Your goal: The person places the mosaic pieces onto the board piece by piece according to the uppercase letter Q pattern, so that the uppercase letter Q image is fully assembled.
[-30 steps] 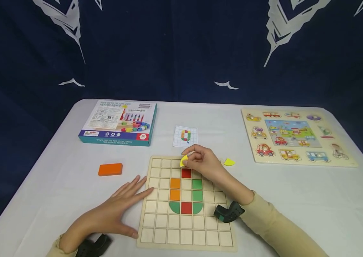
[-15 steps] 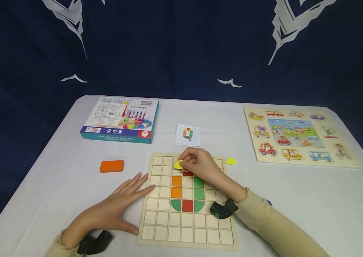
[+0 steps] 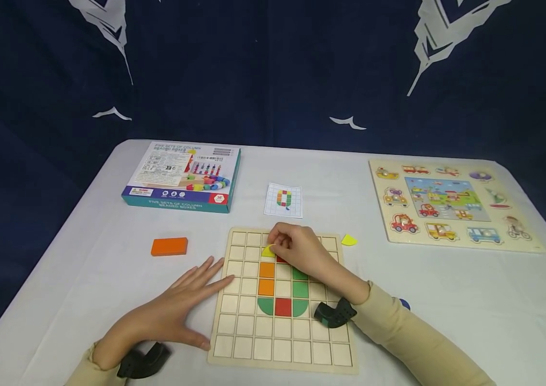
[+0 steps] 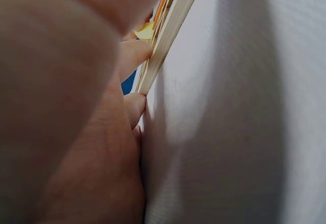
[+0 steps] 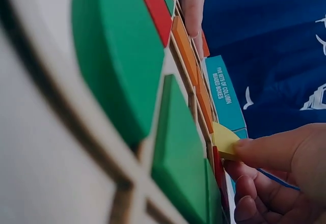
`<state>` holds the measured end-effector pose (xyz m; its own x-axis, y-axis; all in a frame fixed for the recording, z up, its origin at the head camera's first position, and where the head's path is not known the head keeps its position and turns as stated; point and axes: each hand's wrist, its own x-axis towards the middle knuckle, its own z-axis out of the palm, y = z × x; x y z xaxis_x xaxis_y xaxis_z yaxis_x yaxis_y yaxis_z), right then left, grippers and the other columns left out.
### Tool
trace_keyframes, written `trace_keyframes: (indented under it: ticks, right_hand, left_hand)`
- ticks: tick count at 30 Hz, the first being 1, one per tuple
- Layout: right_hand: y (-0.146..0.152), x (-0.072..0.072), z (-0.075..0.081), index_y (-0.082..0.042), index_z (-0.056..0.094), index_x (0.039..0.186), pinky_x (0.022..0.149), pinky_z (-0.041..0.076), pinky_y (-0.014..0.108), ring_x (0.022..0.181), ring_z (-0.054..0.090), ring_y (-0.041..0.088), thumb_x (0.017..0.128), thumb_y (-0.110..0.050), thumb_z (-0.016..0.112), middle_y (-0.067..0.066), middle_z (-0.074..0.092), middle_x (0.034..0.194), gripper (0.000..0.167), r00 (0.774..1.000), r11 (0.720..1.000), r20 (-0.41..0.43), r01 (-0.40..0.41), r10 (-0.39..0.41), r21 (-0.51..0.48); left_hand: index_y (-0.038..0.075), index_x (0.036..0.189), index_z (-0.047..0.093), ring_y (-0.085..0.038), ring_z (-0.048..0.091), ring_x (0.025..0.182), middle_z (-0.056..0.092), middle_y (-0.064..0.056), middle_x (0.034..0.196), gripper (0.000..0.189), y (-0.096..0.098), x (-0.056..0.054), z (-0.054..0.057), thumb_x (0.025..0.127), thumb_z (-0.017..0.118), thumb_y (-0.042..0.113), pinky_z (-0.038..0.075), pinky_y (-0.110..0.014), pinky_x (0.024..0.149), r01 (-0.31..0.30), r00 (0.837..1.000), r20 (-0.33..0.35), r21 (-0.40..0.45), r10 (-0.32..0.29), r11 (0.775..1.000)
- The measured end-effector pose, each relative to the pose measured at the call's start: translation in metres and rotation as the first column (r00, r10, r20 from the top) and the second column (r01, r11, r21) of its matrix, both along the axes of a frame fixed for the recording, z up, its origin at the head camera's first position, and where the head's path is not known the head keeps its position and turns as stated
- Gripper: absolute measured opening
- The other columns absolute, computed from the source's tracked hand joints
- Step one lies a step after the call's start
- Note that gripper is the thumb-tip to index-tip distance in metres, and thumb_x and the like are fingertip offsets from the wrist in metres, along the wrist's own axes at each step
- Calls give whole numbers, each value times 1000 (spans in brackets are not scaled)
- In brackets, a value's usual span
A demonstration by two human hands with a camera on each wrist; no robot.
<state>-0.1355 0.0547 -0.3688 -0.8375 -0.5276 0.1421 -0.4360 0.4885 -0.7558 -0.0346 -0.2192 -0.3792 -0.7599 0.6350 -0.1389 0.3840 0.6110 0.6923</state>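
Observation:
My right hand (image 3: 302, 251) pinches a yellow quarter-circle tile (image 3: 267, 251) between thumb and fingers, at the cell just above two orange square tiles (image 3: 266, 271) on the wooden grid board (image 3: 263, 351). In the right wrist view the yellow tile (image 5: 224, 138) looks tilted at its cell; whether it lies fully inside is unclear. Also on the board are red squares (image 3: 283, 307), green squares (image 3: 300, 290) and green quarter-circles (image 3: 265, 306); my right hand partly covers the upper red one. My left hand (image 3: 171, 313), fingers spread and straight, touches the board's left edge.
A second yellow quarter-circle (image 3: 348, 240) lies right of the board, an orange block (image 3: 169, 246) to its left. Behind stand a pattern card (image 3: 283, 200), a boxed bead set (image 3: 181, 177) and a vehicle puzzle (image 3: 451, 206). A blue piece (image 3: 404, 304) peeks out by the right sleeve.
My right hand has carried the yellow tile left and lowered it from the board's top edge to the cell above the orange squares. The left hand stays at the board's edge.

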Motion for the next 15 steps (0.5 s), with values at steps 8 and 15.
trace_keyframes:
  ticks: [8, 15]
  right_hand:
    - [1, 0, 1, -12, 66, 77, 57, 44, 23, 63, 49, 8, 78, -1, 72, -8, 53, 69, 13, 999, 999, -37, -35, 36, 42]
    - [1, 1, 0, -10, 71, 82, 64, 46, 24, 70, 53, 9, 79, 0, 71, -7, 56, 76, 10, 995, 995, -80, -58, 65, 84]
  left_hand:
    - [24, 149, 28, -25, -6, 140, 4, -3, 156, 107, 2, -2, 2, 60, 82, 50, 0, -56, 106, -4, 1000, 3, 8, 4, 1000]
    - [25, 149, 28, -24, -6, 140, 3, -2, 156, 107, 1, 0, 0, 60, 80, 54, -1, -55, 106, -5, 1000, 8, 0, 5, 1000]
